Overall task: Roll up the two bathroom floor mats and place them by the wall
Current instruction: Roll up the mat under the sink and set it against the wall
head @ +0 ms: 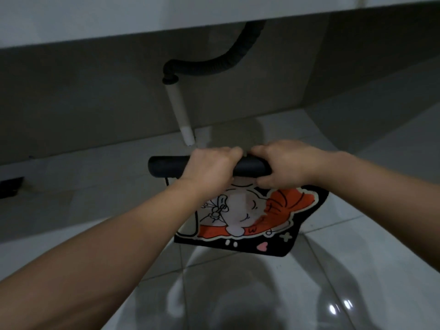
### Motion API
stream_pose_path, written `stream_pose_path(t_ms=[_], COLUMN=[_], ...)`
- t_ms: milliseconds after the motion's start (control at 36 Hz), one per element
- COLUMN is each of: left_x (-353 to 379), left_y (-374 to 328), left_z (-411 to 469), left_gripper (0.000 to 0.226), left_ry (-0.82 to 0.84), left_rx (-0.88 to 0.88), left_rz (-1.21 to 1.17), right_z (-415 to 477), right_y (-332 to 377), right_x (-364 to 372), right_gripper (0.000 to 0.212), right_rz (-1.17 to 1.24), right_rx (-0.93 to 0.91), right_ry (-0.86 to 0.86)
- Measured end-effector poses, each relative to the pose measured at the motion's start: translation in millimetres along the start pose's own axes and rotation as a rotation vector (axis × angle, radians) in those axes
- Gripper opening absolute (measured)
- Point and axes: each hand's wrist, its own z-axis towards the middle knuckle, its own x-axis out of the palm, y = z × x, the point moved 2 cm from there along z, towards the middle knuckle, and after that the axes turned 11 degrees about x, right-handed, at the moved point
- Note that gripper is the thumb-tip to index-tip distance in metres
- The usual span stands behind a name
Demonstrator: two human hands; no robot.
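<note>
Glossy pale tiled floor [262, 294] ran up to a grey wall [95, 103] under a white counter [119, 15]; a black corrugated drain hose [228, 60] fed a white pipe [181, 113] dropping to the floor.

The cartoon-print floor mat, black-edged with orange and white [250, 217], lay on the tiles close to that wall, far end already wound into a black rubbery-backed roll [166, 166]. Flat part sat toward the person. No second mat in view.

Left hand [209, 165] was curled over the roll near its middle, fingers closed round it. Right hand [283, 163] was clamped on the roll's right end, thumb underneath.

My read: light, soft, floppy fabric; backing looked grippy, not slick. Nothing fragile. The roll would likely spring open if released, so hold the roll itself with both hands spaced apart and even pressure, else it cones to one side.
</note>
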Motion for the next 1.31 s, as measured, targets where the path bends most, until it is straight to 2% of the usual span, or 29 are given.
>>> stream_pose_path(t_ms=[83, 139, 194, 278, 361, 444, 528, 583, 667, 750, 833, 944, 1000, 1083, 1139, 1194, 1250, 1306], left_x=[-0.7, -1.3, -1.2, 0.4, 1.2, 1.0, -0.4, -3.1, -7.0, -9.5, -7.6, 0.0, 5.4, 9.7, 9.7, 8.6, 6.0, 3.4], left_y=[-2.1, -1.4, 2.6, 11.0, 12.7, 11.0, 8.6, 5.9, 0.5, -1.8, 1.8, 10.3, 13.2, 16.2, 16.8, 14.7, 11.5, 9.2], left_z=[1.4, 2.8, 5.4, 7.0, 3.1, 1.2, 1.2, 0.2, 0.1, 2.0, 3.1, 3.0, 0.7, -0.2, 0.9, 1.3, 0.6, -0.9], left_gripper=[0.025, 0.030, 0.039, 0.064, 0.052, 0.029, 0.023, 0.019, 0.018, 0.018, 0.022, 0.041, 0.047, 0.059, 0.051, 0.031, 0.020, 0.017], left_ry=[-0.017, 0.018, 0.097, 0.274, 0.312, 0.294, 0.185, 0.091, -0.017, -0.072, -0.009, 0.170, 0.210, 0.213, 0.226, 0.224, 0.154, 0.088], left_rx=[0.012, 0.011, -0.023, -0.131, -0.207, -0.211, -0.103, -0.042, 0.010, 0.013, -0.001, -0.005, -0.047, -0.169, -0.215, -0.184, -0.108, -0.061], left_rz=[0.031, 0.002, -0.095, -0.371, -0.551, -0.471, -0.158, -0.022, 0.044, 0.061, 0.015, -0.145, -0.277, -0.520, -0.548, -0.393, -0.174, -0.023], right_z=[2.9, 2.4, -1.6, -10.4, -12.2, -9.7, -6.8, -2.1, 3.5, 5.8, 6.2, -1.6, -6.7, -6.7, -6.4, -4.4, 1.6, 9.4], right_y=[-2.4, -3.5, -2.8, 1.9, 6.8, 7.8, 6.8, 5.8, 2.2, 0.8, 2.2, 4.1, 6.7, 6.3, 6.3, 6.2, 6.0, 3.3], right_x=[0.3, 2.9, 6.4, 11.7, 10.3, 13.2, 13.1, 10.4, 6.9, 8.5, 12.1, 19.3, 17.3, 15.5, 17.1, 19.3, 18.0, 14.8], right_gripper=[0.029, 0.022, 0.020, 0.025, 0.023, 0.024, 0.036, 0.044, 0.046, 0.043, 0.035, 0.039, 0.041, 0.043, 0.044, 0.045, 0.045, 0.042], right_rz=[0.073, 0.041, -0.077, -0.297, -0.343, -0.344, -0.282, -0.178, 0.008, 0.142, 0.063, -0.264, -0.356, -0.405, -0.421, -0.380, -0.275, -0.145], right_rx=[0.027, 0.019, -0.033, -0.200, -0.251, -0.223, -0.165, -0.106, -0.026, 0.025, 0.018, -0.180, -0.259, -0.297, -0.296, -0.259, -0.147, -0.012], right_ry=[0.065, 0.015, -0.140, -0.432, -0.515, -0.496, -0.424, -0.292, -0.065, 0.040, -0.031, -0.356, -0.506, -0.590, -0.591, -0.532, -0.394, -0.183])
